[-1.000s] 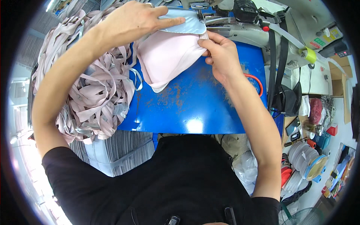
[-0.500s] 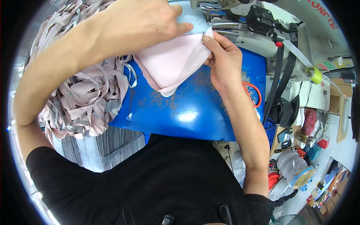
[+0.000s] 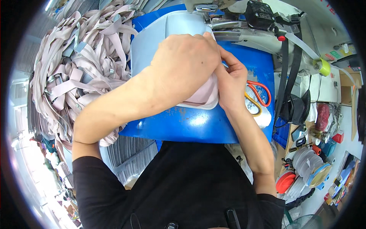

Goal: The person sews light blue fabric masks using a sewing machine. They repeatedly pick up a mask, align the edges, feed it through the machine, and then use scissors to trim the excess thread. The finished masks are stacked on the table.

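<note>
A pink fabric piece lies on the blue table, just below the sewing machine, and most of it is hidden under the two hands. The left hand lies palm down over the fabric, fingers curled toward the machine's needle area; it presses the cloth, but whether the fingers pinch it cannot be told. The right hand sits just beside it, touching it, with fingers closed on the fabric's right edge. Only the lower rounded corner of the piece shows beneath the hands.

A pale blue sheet lies under the hands' far side, running up to the machine. To the right of the right hand, scissors with red and yellow loops rest on the table, partly covered by the wrist. A large heap of pinkish-grey straps fills the table's left side.

Farther right, a yellow-green tape roll sits on the machine's body, near small red and green stickers on its white casing. At the lower right, round spools in white, red and blue stand in a cluster, with a small red box above them.
</note>
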`<control>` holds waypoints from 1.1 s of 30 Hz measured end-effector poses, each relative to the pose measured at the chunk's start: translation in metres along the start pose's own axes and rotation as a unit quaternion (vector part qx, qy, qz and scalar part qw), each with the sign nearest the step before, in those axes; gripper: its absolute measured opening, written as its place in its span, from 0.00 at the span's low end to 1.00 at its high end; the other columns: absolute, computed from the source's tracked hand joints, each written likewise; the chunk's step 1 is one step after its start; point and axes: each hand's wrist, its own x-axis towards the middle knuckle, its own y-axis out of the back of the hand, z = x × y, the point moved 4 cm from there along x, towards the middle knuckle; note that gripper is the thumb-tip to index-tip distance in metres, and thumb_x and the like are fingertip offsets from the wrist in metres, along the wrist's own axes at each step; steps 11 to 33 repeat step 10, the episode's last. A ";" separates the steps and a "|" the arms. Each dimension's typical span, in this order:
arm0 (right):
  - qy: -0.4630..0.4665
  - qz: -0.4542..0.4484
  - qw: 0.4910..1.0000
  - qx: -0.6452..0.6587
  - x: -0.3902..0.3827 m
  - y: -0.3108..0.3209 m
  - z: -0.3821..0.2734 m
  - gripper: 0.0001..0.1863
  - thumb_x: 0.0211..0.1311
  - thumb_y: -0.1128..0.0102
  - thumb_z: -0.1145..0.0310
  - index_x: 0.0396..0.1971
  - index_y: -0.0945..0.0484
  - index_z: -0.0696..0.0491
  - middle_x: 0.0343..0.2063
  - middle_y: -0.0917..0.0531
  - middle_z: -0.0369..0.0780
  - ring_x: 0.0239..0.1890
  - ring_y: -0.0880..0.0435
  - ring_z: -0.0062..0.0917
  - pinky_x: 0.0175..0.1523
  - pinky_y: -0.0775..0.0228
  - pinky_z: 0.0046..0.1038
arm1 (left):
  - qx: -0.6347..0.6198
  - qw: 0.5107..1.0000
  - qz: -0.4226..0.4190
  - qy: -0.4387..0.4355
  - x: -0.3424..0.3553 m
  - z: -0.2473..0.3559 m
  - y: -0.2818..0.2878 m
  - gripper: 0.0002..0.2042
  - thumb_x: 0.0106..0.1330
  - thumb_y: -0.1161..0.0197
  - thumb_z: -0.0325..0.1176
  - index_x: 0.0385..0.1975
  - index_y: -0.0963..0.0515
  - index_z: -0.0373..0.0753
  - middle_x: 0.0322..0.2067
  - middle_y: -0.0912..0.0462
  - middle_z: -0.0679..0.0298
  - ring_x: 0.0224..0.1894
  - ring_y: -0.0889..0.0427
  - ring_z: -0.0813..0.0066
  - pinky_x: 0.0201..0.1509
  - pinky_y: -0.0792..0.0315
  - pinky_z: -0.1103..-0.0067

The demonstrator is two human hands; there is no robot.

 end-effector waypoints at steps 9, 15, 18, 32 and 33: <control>0.012 0.009 1.000 0.005 0.009 -0.013 -0.008 0.20 0.69 0.32 0.69 0.58 0.18 0.61 0.49 0.15 0.39 0.36 0.17 0.12 0.42 0.27 0.14 | -0.021 1.000 0.016 0.012 0.013 0.002 -0.011 0.23 0.58 0.38 0.27 0.54 0.26 0.22 0.31 0.14 0.48 0.30 0.11 0.51 0.32 0.18 0.66; 0.015 0.009 1.000 0.016 0.017 -0.016 -0.008 0.21 0.70 0.31 0.68 0.58 0.18 0.61 0.52 0.15 0.40 0.37 0.16 0.13 0.43 0.26 0.15 | -0.002 1.000 -0.001 0.017 0.019 0.001 -0.015 0.23 0.57 0.37 0.28 0.54 0.25 0.23 0.31 0.14 0.47 0.31 0.11 0.51 0.32 0.18 0.67; 0.015 0.009 1.000 0.016 0.017 -0.016 -0.008 0.21 0.70 0.31 0.68 0.58 0.18 0.61 0.52 0.15 0.40 0.37 0.16 0.13 0.43 0.26 0.15 | -0.002 1.000 -0.001 0.017 0.019 0.001 -0.015 0.23 0.57 0.37 0.28 0.54 0.25 0.23 0.31 0.14 0.47 0.31 0.11 0.51 0.32 0.18 0.67; 0.015 0.009 1.000 0.016 0.017 -0.016 -0.008 0.21 0.70 0.31 0.68 0.58 0.18 0.61 0.52 0.15 0.40 0.37 0.16 0.13 0.43 0.26 0.15 | -0.002 1.000 -0.001 0.017 0.019 0.001 -0.015 0.23 0.57 0.37 0.28 0.54 0.25 0.23 0.31 0.14 0.47 0.31 0.11 0.51 0.32 0.18 0.67; 0.015 0.009 1.000 0.016 0.017 -0.016 -0.008 0.21 0.70 0.31 0.68 0.58 0.18 0.61 0.52 0.15 0.40 0.37 0.16 0.13 0.43 0.26 0.15 | -0.002 1.000 -0.001 0.017 0.019 0.001 -0.015 0.23 0.57 0.37 0.28 0.54 0.25 0.23 0.31 0.14 0.47 0.31 0.11 0.51 0.32 0.18 0.67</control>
